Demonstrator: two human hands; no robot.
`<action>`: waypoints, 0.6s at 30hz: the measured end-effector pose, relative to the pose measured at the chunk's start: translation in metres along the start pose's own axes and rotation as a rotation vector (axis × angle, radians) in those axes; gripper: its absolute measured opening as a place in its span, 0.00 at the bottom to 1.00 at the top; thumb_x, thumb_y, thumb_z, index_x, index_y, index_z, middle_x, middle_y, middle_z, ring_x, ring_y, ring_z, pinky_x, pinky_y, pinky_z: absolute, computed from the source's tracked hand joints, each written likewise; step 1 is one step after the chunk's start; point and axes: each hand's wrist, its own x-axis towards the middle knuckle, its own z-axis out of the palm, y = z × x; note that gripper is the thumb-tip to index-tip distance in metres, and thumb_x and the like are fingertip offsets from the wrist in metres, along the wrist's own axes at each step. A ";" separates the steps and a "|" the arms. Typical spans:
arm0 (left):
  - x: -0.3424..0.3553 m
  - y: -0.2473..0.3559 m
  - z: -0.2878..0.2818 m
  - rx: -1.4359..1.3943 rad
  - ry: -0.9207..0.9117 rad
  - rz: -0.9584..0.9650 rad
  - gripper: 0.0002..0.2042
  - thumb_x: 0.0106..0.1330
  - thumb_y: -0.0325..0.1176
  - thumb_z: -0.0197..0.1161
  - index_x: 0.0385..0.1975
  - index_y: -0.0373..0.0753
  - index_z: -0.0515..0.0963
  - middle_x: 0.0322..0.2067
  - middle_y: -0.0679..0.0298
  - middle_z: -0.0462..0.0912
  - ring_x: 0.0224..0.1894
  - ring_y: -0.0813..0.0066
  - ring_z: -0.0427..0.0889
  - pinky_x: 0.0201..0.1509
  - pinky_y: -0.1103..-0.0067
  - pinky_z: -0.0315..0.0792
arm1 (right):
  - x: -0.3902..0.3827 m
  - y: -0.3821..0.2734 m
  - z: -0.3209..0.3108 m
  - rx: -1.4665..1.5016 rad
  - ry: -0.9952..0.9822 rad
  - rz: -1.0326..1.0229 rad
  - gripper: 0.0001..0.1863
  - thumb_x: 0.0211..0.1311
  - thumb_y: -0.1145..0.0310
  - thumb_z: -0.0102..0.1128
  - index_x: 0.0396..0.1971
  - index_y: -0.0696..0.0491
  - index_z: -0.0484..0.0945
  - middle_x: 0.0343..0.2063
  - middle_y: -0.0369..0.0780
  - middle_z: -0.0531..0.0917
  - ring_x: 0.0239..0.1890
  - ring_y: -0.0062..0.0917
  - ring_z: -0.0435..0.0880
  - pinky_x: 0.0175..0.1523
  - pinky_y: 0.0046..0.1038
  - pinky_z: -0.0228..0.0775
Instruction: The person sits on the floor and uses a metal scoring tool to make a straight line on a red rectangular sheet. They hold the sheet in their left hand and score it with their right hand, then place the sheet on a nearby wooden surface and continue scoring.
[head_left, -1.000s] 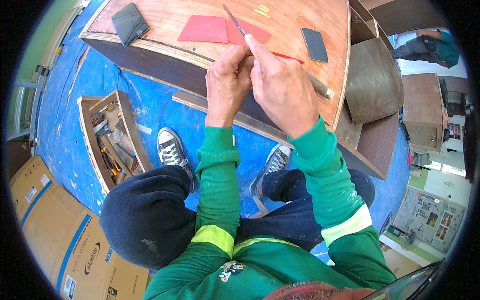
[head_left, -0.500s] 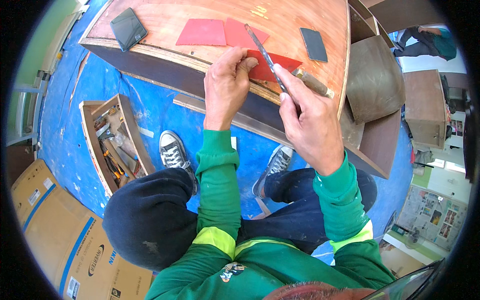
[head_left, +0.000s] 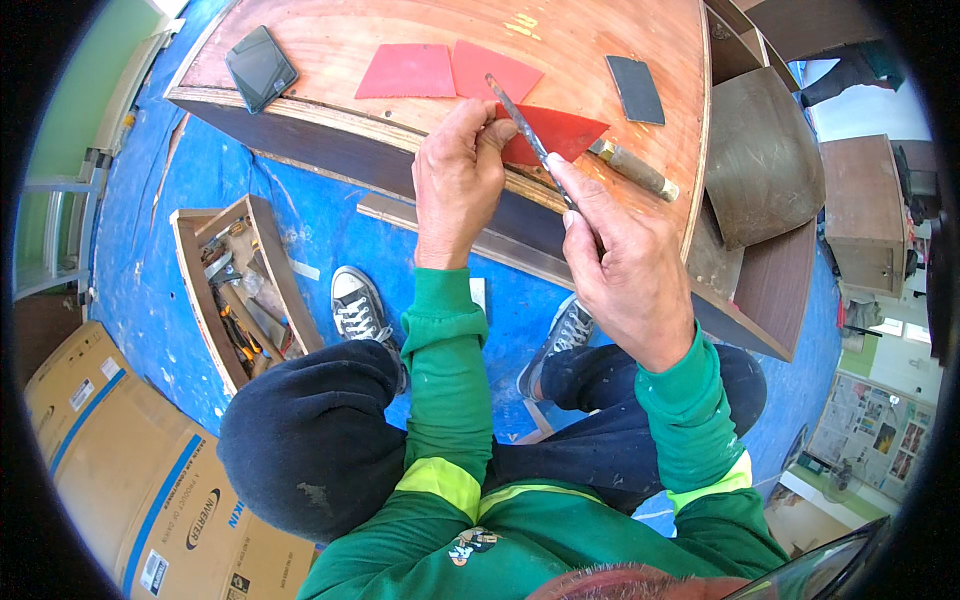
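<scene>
My left hand (head_left: 460,175) pinches the left end of a dark red sheet piece (head_left: 555,134) between thumb and fingers, just over the near edge of the wooden panel (head_left: 330,60). My right hand (head_left: 630,265) is closed around a narrow, dark metal blade (head_left: 527,127), its index finger stretched along it. The blade lies slantwise across the red piece, its tip pointing away and to the left. Two lighter red pieces (head_left: 405,72) lie flat beyond my left hand. Beside the held piece rests a tool with a worn wooden handle (head_left: 642,172), probably a chisel.
A smartphone (head_left: 261,69) lies at the panel's left corner, a dark grey piece (head_left: 635,90) at its right. A wooden tool box (head_left: 185,265) stands on the blue floor covering (head_left: 130,300). Large cardboard boxes (head_left: 110,450) fill the lower left. Brown cabinet parts (head_left: 765,160) stand at the right.
My right hand and the blade have slid toward me along the red piece. My left hand keeps its pinch. The whole view has shifted slightly.
</scene>
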 end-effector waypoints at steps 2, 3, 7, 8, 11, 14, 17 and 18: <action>0.000 -0.001 0.000 0.002 0.005 0.008 0.05 0.75 0.28 0.72 0.47 0.40 0.88 0.38 0.52 0.88 0.41 0.45 0.90 0.44 0.61 0.81 | 0.000 0.000 0.000 -0.005 -0.008 0.007 0.29 0.73 0.78 0.65 0.74 0.54 0.82 0.31 0.57 0.88 0.34 0.51 0.92 0.41 0.51 0.82; 0.000 -0.002 0.000 0.011 0.005 0.012 0.05 0.75 0.28 0.72 0.47 0.40 0.88 0.38 0.52 0.88 0.41 0.45 0.90 0.44 0.61 0.81 | 0.000 0.000 0.000 -0.008 -0.011 0.011 0.29 0.73 0.78 0.65 0.74 0.54 0.82 0.31 0.57 0.89 0.34 0.51 0.93 0.41 0.51 0.83; 0.000 0.002 -0.002 0.019 -0.003 0.010 0.05 0.75 0.28 0.72 0.47 0.40 0.88 0.37 0.52 0.88 0.40 0.46 0.89 0.44 0.61 0.81 | -0.003 -0.002 -0.001 -0.021 -0.015 0.009 0.29 0.73 0.80 0.64 0.73 0.55 0.82 0.33 0.55 0.89 0.33 0.46 0.91 0.42 0.46 0.83; 0.000 0.003 -0.002 0.013 -0.007 0.006 0.05 0.75 0.28 0.72 0.47 0.40 0.88 0.37 0.52 0.88 0.40 0.46 0.89 0.44 0.61 0.80 | -0.005 -0.003 -0.001 -0.016 -0.006 0.011 0.28 0.74 0.81 0.64 0.72 0.55 0.83 0.33 0.54 0.89 0.31 0.42 0.90 0.42 0.42 0.82; 0.001 0.001 -0.001 0.002 -0.004 0.015 0.05 0.76 0.28 0.72 0.46 0.40 0.88 0.37 0.53 0.88 0.40 0.46 0.89 0.44 0.61 0.80 | -0.006 -0.003 -0.002 -0.027 0.008 0.008 0.27 0.74 0.82 0.64 0.72 0.55 0.84 0.33 0.52 0.89 0.29 0.37 0.88 0.41 0.38 0.80; 0.001 0.000 -0.001 0.007 0.002 0.030 0.04 0.76 0.28 0.72 0.45 0.39 0.88 0.37 0.53 0.88 0.40 0.46 0.89 0.44 0.62 0.80 | -0.010 -0.004 -0.006 -0.065 -0.019 0.007 0.30 0.71 0.81 0.65 0.73 0.55 0.82 0.36 0.55 0.90 0.36 0.46 0.92 0.44 0.46 0.83; 0.001 0.003 -0.002 0.008 -0.014 0.009 0.03 0.76 0.28 0.72 0.44 0.39 0.87 0.36 0.52 0.87 0.40 0.46 0.88 0.44 0.61 0.80 | -0.014 -0.003 -0.009 -0.070 -0.029 0.003 0.32 0.70 0.81 0.65 0.74 0.55 0.81 0.38 0.56 0.91 0.39 0.51 0.94 0.46 0.50 0.85; 0.001 0.002 -0.002 0.022 -0.010 0.022 0.03 0.76 0.27 0.71 0.45 0.38 0.87 0.35 0.54 0.88 0.37 0.54 0.86 0.43 0.64 0.79 | -0.015 -0.003 -0.009 -0.065 -0.027 0.002 0.32 0.70 0.81 0.65 0.74 0.55 0.81 0.38 0.56 0.91 0.40 0.51 0.94 0.47 0.51 0.85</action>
